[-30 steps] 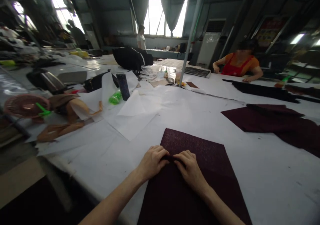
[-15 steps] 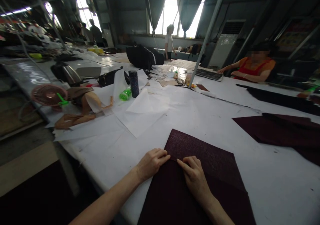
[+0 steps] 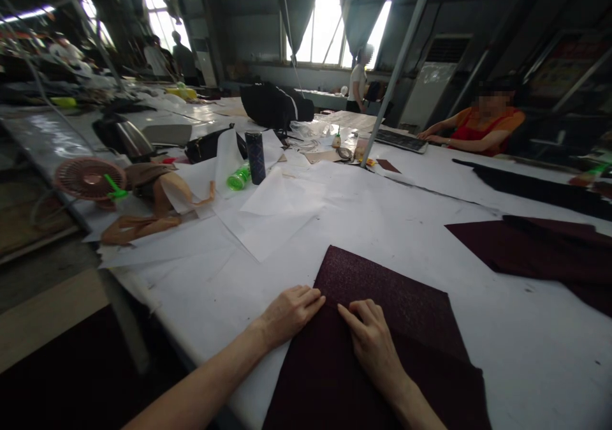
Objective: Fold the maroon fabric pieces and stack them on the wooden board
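A dark maroon fabric piece (image 3: pixel 387 289) lies on the white-covered table in front of me. Its far part has a speckled sheen, and a fold line crosses it where the plainer, darker near part begins. My left hand (image 3: pixel 294 312) is closed at the left edge of that fold, thumb and fingers pinching the cloth. Just right of it, my right hand (image 3: pixel 375 337) rests on the fabric with the index finger pointing along the fold and the other fingers curled, gripping at the fold. The fingertips of both hands are a small gap apart.
More maroon cloth (image 3: pixel 526 251) and a black strip (image 3: pixel 540 184) lie at right. White paper sheets (image 3: pixel 268 219), a dark patterned cylinder (image 3: pixel 255 157), a green bottle (image 3: pixel 239 178) and a pink fan (image 3: pixel 90 180) are at left. A pole (image 3: pixel 401 60) rises mid-table. A person in a red apron (image 3: pixel 485 127) sits across.
Both hands keep nearly the same place on the fold. The fabric's lower right edge has shifted slightly outward to the right. In the background, a standing person has moved right.
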Available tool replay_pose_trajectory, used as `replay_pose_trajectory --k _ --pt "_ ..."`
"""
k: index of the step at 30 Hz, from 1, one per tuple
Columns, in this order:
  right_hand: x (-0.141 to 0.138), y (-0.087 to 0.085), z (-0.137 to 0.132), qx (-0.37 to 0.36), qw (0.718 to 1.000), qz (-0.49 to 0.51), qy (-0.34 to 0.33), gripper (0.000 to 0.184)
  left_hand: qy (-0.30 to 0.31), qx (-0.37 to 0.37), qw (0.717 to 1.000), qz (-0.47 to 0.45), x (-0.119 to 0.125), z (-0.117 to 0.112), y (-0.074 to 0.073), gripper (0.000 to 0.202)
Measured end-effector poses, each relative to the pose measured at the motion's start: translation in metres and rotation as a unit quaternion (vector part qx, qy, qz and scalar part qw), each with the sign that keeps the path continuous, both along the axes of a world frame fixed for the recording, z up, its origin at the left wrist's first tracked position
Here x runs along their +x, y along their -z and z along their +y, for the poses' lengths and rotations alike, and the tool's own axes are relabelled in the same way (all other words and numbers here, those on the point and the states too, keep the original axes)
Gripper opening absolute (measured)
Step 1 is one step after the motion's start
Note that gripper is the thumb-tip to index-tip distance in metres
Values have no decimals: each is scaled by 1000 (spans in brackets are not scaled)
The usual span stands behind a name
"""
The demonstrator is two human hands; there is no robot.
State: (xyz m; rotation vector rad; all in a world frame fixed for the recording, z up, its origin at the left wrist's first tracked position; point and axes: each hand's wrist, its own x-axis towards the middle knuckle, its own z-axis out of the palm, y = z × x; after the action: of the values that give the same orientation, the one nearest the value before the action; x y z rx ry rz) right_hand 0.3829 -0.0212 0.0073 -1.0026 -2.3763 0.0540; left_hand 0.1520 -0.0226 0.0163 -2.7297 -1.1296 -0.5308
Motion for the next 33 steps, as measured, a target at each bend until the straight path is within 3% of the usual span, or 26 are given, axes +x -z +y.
replay_pose_trajectory --k 8,12,16,20,23,29,33 --pt "-3 -2 -2 6 1000 -19 1 37 -11 26 997 75 -5 -3 -4 29" --pt "-4 -4 -3 4 1000 -20 12 37 -90 57 993 58 -14 -13 -19 30" --pt "-5 -3 -3 1 1000 -21 16 35 -109 48 993 25 7 -23 -32 37" --pt "-2 -2 -3 -19 999 -30 14 31 -94 -51 990 90 40 -25 -24 37" --pt "4 -3 -2 -29 999 -33 2 31 -111 -91 982 120 50 -25 -15 38" --pt "23 -7 -3 -32 999 -18 -6 32 -133 -89 978 135 52 -29 -14 52" --pt "36 -8 -5 -36 999 -14 -12 30 -121 -67 979 149 57 -28 -13 49"
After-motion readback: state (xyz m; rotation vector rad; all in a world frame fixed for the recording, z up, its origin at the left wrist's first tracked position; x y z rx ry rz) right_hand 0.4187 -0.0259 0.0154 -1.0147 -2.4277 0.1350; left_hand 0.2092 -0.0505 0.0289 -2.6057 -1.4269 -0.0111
